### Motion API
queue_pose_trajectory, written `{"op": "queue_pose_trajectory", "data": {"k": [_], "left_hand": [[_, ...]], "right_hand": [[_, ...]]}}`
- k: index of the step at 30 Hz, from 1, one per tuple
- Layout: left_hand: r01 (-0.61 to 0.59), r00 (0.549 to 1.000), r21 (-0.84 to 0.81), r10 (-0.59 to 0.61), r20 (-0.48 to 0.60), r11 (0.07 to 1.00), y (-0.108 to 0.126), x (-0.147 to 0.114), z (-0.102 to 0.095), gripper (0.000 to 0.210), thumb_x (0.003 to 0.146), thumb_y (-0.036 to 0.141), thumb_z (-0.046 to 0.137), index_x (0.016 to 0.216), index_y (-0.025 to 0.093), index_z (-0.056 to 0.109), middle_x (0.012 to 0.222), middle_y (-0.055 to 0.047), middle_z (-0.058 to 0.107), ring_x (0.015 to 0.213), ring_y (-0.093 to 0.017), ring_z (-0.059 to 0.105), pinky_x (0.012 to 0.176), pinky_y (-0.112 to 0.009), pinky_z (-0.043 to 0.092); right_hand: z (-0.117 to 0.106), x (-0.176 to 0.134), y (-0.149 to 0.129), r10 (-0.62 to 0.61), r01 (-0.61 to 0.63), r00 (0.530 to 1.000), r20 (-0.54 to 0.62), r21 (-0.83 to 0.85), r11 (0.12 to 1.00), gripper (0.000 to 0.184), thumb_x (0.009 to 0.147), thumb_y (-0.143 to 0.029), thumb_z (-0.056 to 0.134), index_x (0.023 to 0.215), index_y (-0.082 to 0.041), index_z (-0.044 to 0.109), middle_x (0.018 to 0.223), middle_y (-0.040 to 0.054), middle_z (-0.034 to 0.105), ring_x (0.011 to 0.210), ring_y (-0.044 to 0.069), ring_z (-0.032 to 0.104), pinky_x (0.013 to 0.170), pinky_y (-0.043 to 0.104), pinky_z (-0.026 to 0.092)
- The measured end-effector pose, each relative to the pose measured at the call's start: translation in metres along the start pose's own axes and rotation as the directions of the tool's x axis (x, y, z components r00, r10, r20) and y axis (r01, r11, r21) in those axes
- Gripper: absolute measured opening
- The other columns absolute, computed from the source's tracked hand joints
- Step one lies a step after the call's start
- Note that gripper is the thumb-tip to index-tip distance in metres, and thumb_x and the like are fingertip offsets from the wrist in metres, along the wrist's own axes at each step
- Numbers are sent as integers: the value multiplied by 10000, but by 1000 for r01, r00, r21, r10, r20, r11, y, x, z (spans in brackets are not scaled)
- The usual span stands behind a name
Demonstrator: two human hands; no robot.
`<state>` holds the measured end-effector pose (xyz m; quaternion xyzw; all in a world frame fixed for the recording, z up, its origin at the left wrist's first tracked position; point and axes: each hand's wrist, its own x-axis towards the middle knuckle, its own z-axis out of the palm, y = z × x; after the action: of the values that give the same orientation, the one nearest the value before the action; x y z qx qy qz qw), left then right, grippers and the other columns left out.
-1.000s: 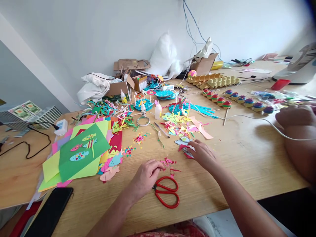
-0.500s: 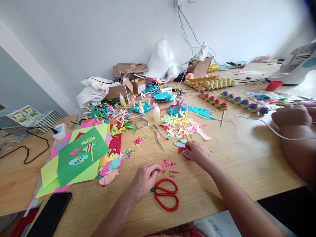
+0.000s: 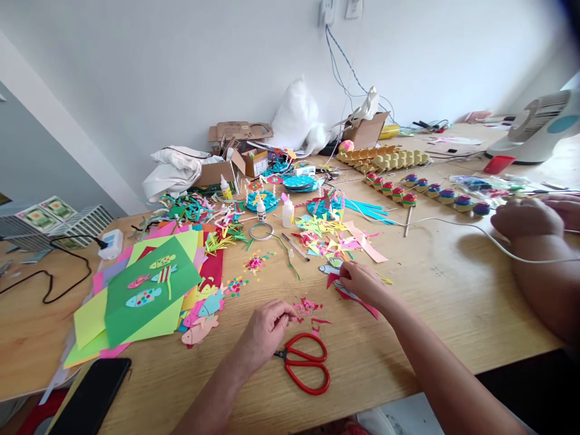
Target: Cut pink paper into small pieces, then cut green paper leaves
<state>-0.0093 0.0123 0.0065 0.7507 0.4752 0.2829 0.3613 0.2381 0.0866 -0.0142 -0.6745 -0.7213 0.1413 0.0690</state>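
Observation:
My left hand (image 3: 267,326) rests low on the table with its fingers pinched together beside small pink and red paper scraps (image 3: 308,307). What it pinches, if anything, is too small to make out. Just below it lie red-handled scissors (image 3: 308,364), their blades partly under the hand. My right hand (image 3: 362,281) is closed at the fingertips on a strip of red paper (image 3: 366,307), which sticks out below it. Under and beside these fingers are paper fish (image 3: 328,269) with drawn outlines, partly hidden by the hand.
Colored sheets (image 3: 136,326) with paper fish on top lie left, near a black phone (image 3: 93,396). Glue bottles (image 3: 287,212), a tape roll (image 3: 261,231) and yellow scraps (image 3: 324,223) stand ahead. A white cable (image 3: 466,217) crosses toward another person's arm (image 3: 539,272).
More of the red paper now shows below my right hand, reaching out to the right. My left hand stays nearly in place. The view has shifted slightly.

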Motion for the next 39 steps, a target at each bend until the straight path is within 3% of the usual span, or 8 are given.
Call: {"op": "queue_pose_trajectory", "data": {"k": [7, 12, 16, 18, 23, 31, 36, 39], "left_hand": [[56, 998, -187, -61, -25, 981, -9, -1, -2, 189, 760, 130, 395, 762, 156, 582, 678, -11, 570, 634, -98, 526, 587, -184, 425], [80, 994, -315, -99, -47, 946, -7, -1, -6, 180, 784, 178, 400, 845, 154, 568, 746, -25, 579, 673, -103, 538, 626, -200, 445], [20, 993, -289, -53, -108, 957, 13, -4, -10, 210, 759, 196, 487, 953, 169, 564, 902, -50, 569, 824, -129, 531, 667, -194, 439], [14, 998, -278, -30, -55, 961, 25, -7, -10, 261, 753, 237, 534, 1007, 184, 563, 962, -53, 560, 848, -136, 524, 689, -197, 434], [27, 999, -299, -13, 51, 954, 37, -11, -4, 122, 759, 210, 533, 796, 156, 635, 758, -25, 610, 716, -133, 534, 671, -213, 407], [138, 983, -334, -172, -72, 932, 10, -12, -8, 108, 723, 191, 506, 650, 150, 575, 563, 29, 488, 530, -78, 415, 505, -182, 315], [201, 946, -521, -302, -117, 829, -7, -9, -18, 153, 708, 281, 518, 635, 148, 505, 533, 35, 468, 460, -67, 400, 450, -179, 321], [199, 931, -593, -339, -134, 781, -8, -8, -20, 140, 703, 283, 528, 670, 148, 508, 552, 31, 492, 459, -68, 422, 449, -182, 344]], "right_hand": [[-12, -2, 1, -31, 36, 998, -63, 81, 996, 83, 711, -173, 442, 669, -180, 513, 585, -14, 541, 548, 116, 471, 492, 204, 278], [-34, -20, -12, -63, 83, 989, -134, 145, 986, 80, 742, -191, 430, 740, -186, 509, 637, -10, 563, 580, 122, 490, 533, 212, 328], [-50, -56, -47, -271, 284, 959, -86, 278, 918, 88, 771, -181, 432, 757, -206, 515, 645, -23, 580, 572, 110, 499, 543, 202, 353], [-51, -74, -66, -389, 376, 921, -30, 329, 866, 120, 784, -171, 434, 728, -207, 534, 665, -13, 593, 603, 113, 517, 555, 203, 364], [-34, -93, -94, -515, 490, 857, -17, 340, 803, 137, 779, -96, 436, 741, -193, 523, 712, -2, 598, 630, 110, 530, 571, 200, 374], [-15, -90, -87, -416, 399, 909, -8, 303, 866, 135, 794, -105, 413, 776, -188, 517, 723, 8, 598, 647, 126, 545, 569, 211, 376], [20, -105, -82, -438, 416, 872, 218, 143, 898, 157, 734, -85, 464, 793, -196, 559, 821, 33, 611, 718, 167, 573, 606, 246, 402], [36, -111, -89, -429, 435, 869, 245, 33, 900, 276, 730, -31, 430, 893, -198, 577, 909, 61, 614, 840, 202, 572, 689, 283, 419]]}}
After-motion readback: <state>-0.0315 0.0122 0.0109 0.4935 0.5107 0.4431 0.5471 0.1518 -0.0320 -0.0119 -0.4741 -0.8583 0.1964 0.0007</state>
